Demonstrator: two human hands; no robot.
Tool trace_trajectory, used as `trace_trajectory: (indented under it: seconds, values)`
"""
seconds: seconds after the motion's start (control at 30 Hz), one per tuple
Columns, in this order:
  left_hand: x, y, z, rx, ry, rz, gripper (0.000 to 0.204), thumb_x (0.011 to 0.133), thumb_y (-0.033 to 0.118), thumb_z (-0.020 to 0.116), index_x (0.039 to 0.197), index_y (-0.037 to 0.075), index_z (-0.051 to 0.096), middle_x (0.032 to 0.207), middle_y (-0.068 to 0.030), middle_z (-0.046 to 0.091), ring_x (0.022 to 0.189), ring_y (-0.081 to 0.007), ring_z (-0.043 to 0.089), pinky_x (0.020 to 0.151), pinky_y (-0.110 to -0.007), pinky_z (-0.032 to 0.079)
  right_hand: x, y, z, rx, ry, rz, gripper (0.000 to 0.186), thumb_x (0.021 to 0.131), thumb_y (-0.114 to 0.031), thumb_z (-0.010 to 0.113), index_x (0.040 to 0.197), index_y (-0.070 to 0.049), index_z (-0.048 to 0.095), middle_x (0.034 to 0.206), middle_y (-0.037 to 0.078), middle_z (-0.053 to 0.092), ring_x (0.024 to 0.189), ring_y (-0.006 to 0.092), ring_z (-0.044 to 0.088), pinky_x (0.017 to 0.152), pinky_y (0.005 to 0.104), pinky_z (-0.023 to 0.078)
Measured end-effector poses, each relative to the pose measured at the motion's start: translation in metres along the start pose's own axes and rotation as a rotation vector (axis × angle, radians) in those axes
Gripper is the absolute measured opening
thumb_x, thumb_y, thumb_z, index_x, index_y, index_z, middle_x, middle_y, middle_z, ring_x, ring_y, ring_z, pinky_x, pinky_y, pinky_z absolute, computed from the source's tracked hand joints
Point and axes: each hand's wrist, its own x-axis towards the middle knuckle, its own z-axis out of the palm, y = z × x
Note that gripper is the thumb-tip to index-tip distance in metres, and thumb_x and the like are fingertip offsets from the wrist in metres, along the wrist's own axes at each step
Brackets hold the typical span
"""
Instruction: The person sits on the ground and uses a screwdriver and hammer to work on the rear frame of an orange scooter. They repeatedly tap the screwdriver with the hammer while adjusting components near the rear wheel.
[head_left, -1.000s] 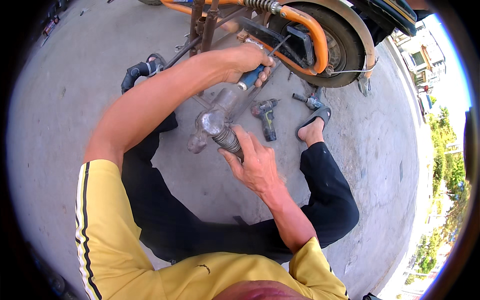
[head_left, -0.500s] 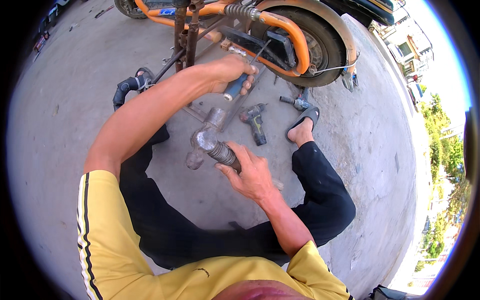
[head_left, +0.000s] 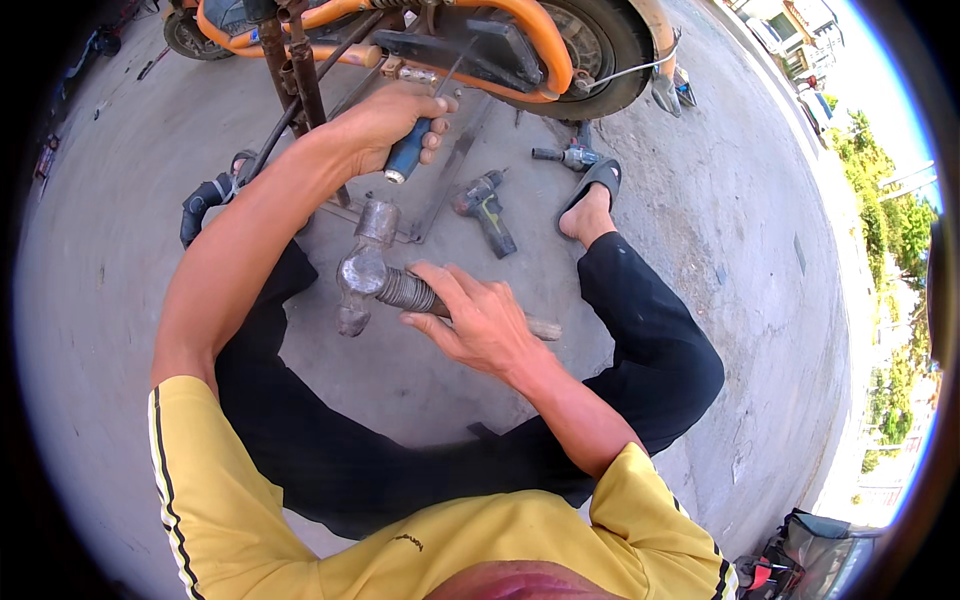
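My left hand (head_left: 395, 112) is closed round the blue handle of a screwdriver (head_left: 405, 157). The thin shaft slants up and away, its tip in front of a black part (head_left: 505, 52) on an orange-framed scooter (head_left: 540, 45); whether it touches, I cannot tell. Below and to the right, my right hand (head_left: 475, 320) grips a worn ball-peen hammer (head_left: 362, 272) by its handle, just behind a wrapped section. The steel head points left and hangs a short way below the end of the screwdriver handle.
On the concrete lie a cordless drill (head_left: 487, 212) and, farther right, a second power tool (head_left: 570, 155) close to my sandalled right foot (head_left: 590, 210). Rusty metal posts (head_left: 300, 75) stand by my left forearm. A dark bag (head_left: 820, 550) sits at the lower right.
The view has shifted, so the scooter and tools appear farther up and left. The hammer has turned slightly, its handle lying flatter. Both hands keep their grips.
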Motion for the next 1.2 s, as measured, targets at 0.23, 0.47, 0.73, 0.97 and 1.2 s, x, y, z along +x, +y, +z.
trace_trajectory:
  seconds: [0.23, 0.47, 0.73, 0.97, 1.2]
  values:
    - [0.001, -0.004, 0.001, 0.039, -0.005, 0.041, 0.026, 0.109, 0.013, 0.051, 0.129, -0.003, 0.055, 0.086, -0.0013, 0.053, 0.069, -0.0082, 0.051, 0.056, -0.025, 0.049, 0.011, 0.004, 0.007, -0.006, 0.113, -0.021, 0.055, 0.088, -0.031, 0.082, 0.132, -0.007, 0.060, 0.095, 0.015, 0.068, 0.071, 0.0390, 0.067, 0.060, 0.0458, 0.054]
    - [0.000, 0.000, -0.002, -0.035, -0.012, -0.004, 0.026, 0.108, 0.011, 0.052, 0.128, -0.005, 0.053, 0.085, -0.0021, 0.054, 0.069, -0.0099, 0.053, 0.056, -0.027, 0.048, 0.018, 0.003, 0.010, 0.010, 0.093, -0.019, 0.055, 0.091, -0.034, 0.079, 0.134, -0.007, 0.058, 0.096, 0.015, 0.068, 0.073, 0.0372, 0.070, 0.058, 0.0471, 0.055]
    - [0.000, -0.001, -0.003, -0.005, -0.006, -0.013, 0.025, 0.108, 0.012, 0.051, 0.127, -0.004, 0.053, 0.084, -0.0036, 0.054, 0.068, -0.0126, 0.054, 0.056, -0.030, 0.050, 0.000, -0.012, 0.001, -0.089, -0.045, -0.282, 0.058, 0.088, -0.030, 0.081, 0.137, -0.006, 0.058, 0.092, 0.014, 0.065, 0.066, 0.0359, 0.067, 0.054, 0.0440, 0.054]
    - [0.006, 0.002, -0.004, 0.033, -0.005, 0.026, 0.024, 0.108, 0.012, 0.050, 0.125, -0.004, 0.054, 0.083, -0.0034, 0.054, 0.068, -0.0119, 0.053, 0.056, -0.030, 0.049, 0.003, -0.021, 0.013, -0.090, 0.038, -0.149, 0.061, 0.082, -0.026, 0.086, 0.135, -0.009, 0.061, 0.089, 0.013, 0.063, 0.061, 0.0342, 0.063, 0.055, 0.0416, 0.054]
    - [0.002, 0.000, 0.001, 0.001, -0.008, 0.012, 0.024, 0.107, 0.012, 0.051, 0.125, -0.004, 0.055, 0.083, -0.0030, 0.053, 0.067, -0.0114, 0.053, 0.055, -0.030, 0.048, 0.028, 0.013, 0.003, -0.161, 0.073, -0.111, 0.066, 0.075, -0.029, 0.089, 0.134, -0.012, 0.064, 0.086, 0.007, 0.060, 0.061, 0.0269, 0.065, 0.053, 0.0389, 0.052]
